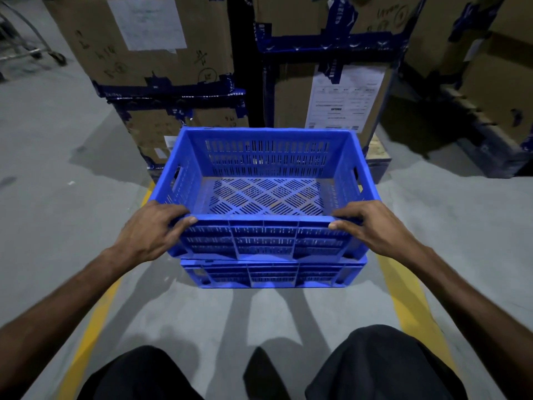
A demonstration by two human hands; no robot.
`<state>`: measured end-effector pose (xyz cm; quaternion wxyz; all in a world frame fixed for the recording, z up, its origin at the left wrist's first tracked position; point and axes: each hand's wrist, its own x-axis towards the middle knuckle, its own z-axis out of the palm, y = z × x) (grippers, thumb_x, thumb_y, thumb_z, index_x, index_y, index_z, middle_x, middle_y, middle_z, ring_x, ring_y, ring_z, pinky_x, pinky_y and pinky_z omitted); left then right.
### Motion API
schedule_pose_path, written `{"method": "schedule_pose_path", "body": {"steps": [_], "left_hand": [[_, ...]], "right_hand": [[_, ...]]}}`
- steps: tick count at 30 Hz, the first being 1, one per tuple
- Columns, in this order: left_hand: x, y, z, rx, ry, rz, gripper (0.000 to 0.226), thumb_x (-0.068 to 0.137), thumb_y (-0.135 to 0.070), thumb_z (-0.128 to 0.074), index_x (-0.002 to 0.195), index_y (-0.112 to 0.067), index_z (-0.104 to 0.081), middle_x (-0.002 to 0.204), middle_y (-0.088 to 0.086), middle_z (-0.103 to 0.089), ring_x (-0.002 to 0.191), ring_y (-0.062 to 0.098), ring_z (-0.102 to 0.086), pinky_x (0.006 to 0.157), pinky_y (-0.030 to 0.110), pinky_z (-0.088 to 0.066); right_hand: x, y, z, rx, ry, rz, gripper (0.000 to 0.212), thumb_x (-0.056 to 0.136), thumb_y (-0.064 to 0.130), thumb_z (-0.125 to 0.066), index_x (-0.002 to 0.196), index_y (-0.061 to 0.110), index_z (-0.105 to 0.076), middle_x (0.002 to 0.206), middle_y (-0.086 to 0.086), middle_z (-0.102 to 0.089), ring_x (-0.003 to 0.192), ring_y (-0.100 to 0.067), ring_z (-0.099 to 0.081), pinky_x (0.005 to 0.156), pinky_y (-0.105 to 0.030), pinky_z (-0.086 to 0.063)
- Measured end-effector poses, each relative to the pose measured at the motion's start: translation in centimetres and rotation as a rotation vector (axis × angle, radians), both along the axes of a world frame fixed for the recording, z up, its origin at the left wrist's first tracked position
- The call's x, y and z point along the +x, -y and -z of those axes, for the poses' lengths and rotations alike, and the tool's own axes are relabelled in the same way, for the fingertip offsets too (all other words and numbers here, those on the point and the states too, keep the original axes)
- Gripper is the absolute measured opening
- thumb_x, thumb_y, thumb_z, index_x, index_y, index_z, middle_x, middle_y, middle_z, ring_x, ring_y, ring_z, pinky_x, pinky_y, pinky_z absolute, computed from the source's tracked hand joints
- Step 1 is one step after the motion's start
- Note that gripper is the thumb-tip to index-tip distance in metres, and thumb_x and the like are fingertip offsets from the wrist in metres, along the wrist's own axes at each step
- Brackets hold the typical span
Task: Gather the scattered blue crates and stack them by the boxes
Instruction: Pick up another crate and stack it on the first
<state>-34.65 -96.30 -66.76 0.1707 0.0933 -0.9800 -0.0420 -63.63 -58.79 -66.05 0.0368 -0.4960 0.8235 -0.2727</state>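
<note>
An empty blue slotted crate (pixel 265 157) sits on top of a second blue crate (pixel 272 274) on the grey floor, right in front of the stacked cardboard boxes (pixel 150 53). My left hand (pixel 153 229) grips the upper crate's near left corner, fingers curled over the rim. At the near right corner my right hand (pixel 372 223) grips the same rim. Only the front wall of the lower crate shows.
More taped cardboard boxes (pixel 340 93) stand behind the crates and to the right (pixel 496 82). Yellow floor lines (pixel 403 287) run along both sides of the crates. A wheeled metal frame (pixel 31 50) is at the far left. My knees fill the bottom edge.
</note>
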Motion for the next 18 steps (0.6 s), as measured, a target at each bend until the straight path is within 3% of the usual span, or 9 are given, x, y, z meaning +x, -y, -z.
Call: {"method": "schedule_pose_path", "body": {"steps": [6, 15, 18], "left_hand": [[0.1, -0.6, 0.0, -0.021, -0.016, 0.003, 0.053, 0.105, -0.058, -0.033, 0.087, -0.021, -0.067, 0.073, -0.005, -0.068, 0.061, 0.021, -0.057, 0.063, 0.034, -0.042], [-0.1, -0.8, 0.4, -0.027, -0.004, 0.006, 0.048, 0.105, -0.057, -0.037, 0.088, -0.023, -0.066, 0.074, -0.007, -0.067, 0.063, 0.022, -0.058, 0.064, 0.030, -0.032], [-0.4, -1.2, 0.6, -0.001, 0.008, 0.009, 0.048, 0.105, -0.058, -0.036, 0.088, -0.024, -0.066, 0.076, -0.007, -0.068, 0.065, 0.022, -0.058, 0.063, 0.033, -0.036]], "right_hand": [[-0.4, -0.5, -0.1, 0.015, 0.052, 0.023, 0.068, 0.081, 0.082, -0.052, 0.114, 0.028, -0.077, 0.106, 0.015, -0.076, 0.091, -0.003, -0.069, 0.077, -0.042, -0.059], [-0.2, -1.1, -0.6, 0.007, 0.082, 0.028, 0.058, 0.080, 0.070, -0.060, 0.111, 0.025, -0.078, 0.102, 0.013, -0.077, 0.089, -0.005, -0.069, 0.078, -0.044, -0.058], [-0.4, -1.6, -0.7, 0.002, 0.079, 0.036, 0.054, 0.082, 0.068, -0.061, 0.110, 0.024, -0.079, 0.101, 0.013, -0.077, 0.088, -0.006, -0.069, 0.077, -0.045, -0.057]]}}
